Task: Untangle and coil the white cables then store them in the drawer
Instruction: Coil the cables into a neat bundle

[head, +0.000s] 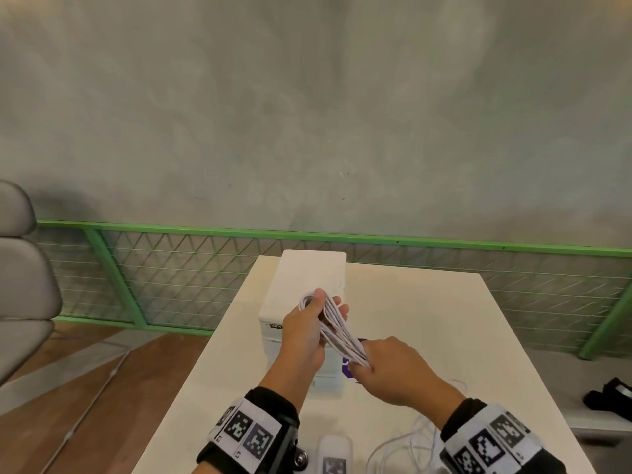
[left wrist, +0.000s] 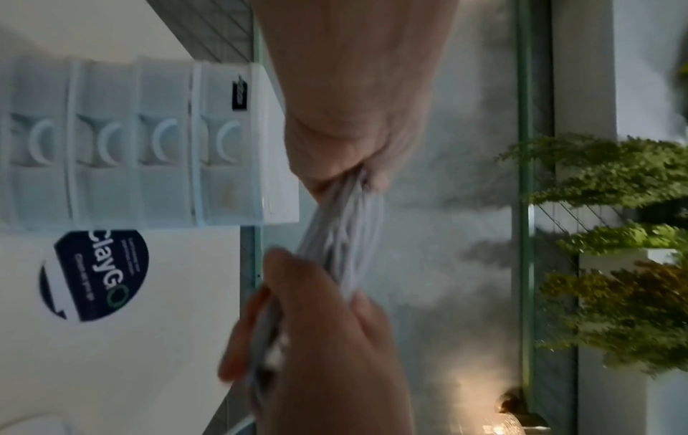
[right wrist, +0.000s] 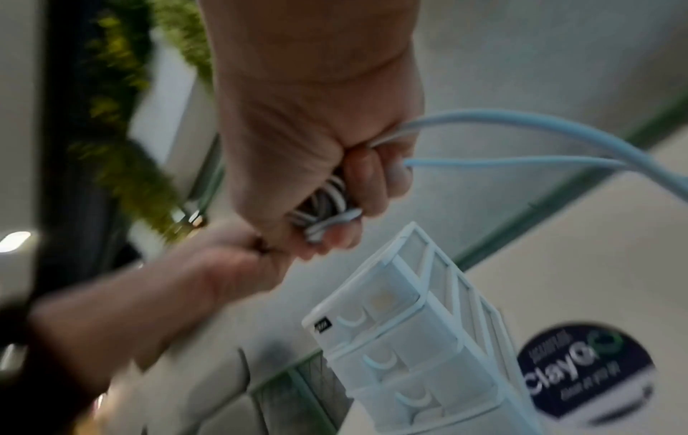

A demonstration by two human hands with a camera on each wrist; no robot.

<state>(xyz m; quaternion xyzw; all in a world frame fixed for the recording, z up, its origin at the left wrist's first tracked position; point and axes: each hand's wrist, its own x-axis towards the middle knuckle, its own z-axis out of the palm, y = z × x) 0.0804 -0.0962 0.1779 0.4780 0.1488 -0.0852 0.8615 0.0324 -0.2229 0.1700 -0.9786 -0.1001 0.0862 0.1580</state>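
Above the middle of the table, in front of the closed drawer unit, the left hand and right hand each clench one end of the white cable bundle; keeping it taut would probably keep the loops even.
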